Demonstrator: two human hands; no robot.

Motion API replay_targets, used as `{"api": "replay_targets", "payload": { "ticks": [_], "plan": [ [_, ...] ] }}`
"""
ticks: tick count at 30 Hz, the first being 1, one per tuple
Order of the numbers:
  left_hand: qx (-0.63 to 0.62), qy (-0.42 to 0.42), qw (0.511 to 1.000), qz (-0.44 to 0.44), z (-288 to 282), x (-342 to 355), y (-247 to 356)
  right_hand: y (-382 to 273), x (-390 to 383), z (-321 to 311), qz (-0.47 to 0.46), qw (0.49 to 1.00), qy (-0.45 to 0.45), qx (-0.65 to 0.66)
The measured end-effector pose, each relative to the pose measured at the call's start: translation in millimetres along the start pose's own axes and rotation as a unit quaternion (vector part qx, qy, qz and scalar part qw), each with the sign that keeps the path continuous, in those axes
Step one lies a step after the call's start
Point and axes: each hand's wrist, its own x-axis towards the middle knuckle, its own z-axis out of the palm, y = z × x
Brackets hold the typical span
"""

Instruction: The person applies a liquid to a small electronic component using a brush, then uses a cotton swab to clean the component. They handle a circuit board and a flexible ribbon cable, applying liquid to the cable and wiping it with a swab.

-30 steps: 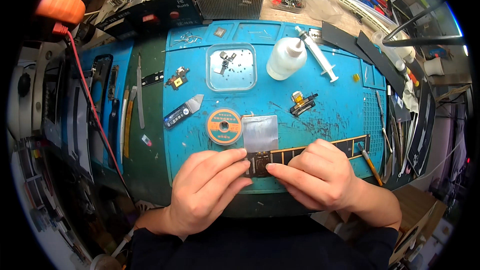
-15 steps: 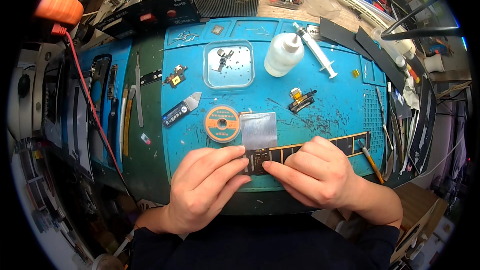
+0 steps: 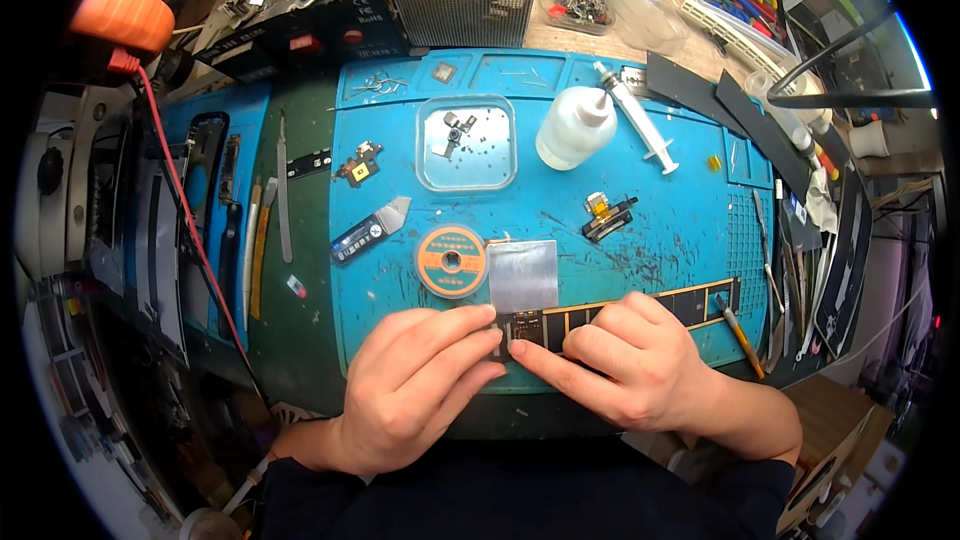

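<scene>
A long black strip with gold-edged windows lies along the mat's near side. Its left end, with a finely patterned section, sits between my hands. My left hand is closed at that end, fingers together and thumb below. My right hand has its index finger stretched onto the patterned section, the other fingers curled; whatever lies under them is hidden. Against the strip's far edge lies a silver square sheet. Beside it, nearest my left hand, is an orange-labelled spool.
Beyond these on the blue mat are a grey blade tool, a clear dish of small parts, a white bottle, a syringe and a small camera-like module. An orange-handled tool lies at right.
My right index fingertip has slid left and slightly nearer along the patterned section. My left hand stays at the strip's end. The whole view has shifted slightly.
</scene>
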Motion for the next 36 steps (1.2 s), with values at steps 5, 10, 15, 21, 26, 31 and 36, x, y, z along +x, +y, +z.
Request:
{"api": "replay_targets", "payload": {
  "ticks": [5,10,15,21,26,31,36],
  "plan": [
    [-0.002,0.0,1.0,0.008,0.2,0.3,-1.4,-0.7,1.1,-2.3,-0.001,1.0,-0.011,-0.012],
    [-0.003,0.004,1.0,-0.007,1.5,-0.7,0.9,-0.9,1.2,-0.9,-0.001,1.0,-0.009,-0.016],
    [-0.009,0.0,1.0,0.009,-0.4,0.5,-0.7,-1.2,1.2,-1.6,-0.002,1.0,-0.011,-0.019],
    [-0.009,-0.002,1.0,0.009,0.1,-0.2,-1.7,-2.4,0.3,0.4,0.009,1.0,-0.008,-0.023],
    [-0.009,-0.002,1.0,0.01,-0.6,-0.3,-1.1,-0.9,2.0,-2.0,-0.001,1.0,-0.015,-0.016],
    [-0.01,0.0,1.0,0.012,0.1,-0.2,-1.5,-0.9,1.8,-2.0,-0.003,1.0,-0.016,-0.018],
    [-0.014,-0.003,1.0,0.012,-0.9,0.3,-1.1,-1.2,2.1,-1.5,-0.001,1.0,-0.013,-0.019]
  ]
}}
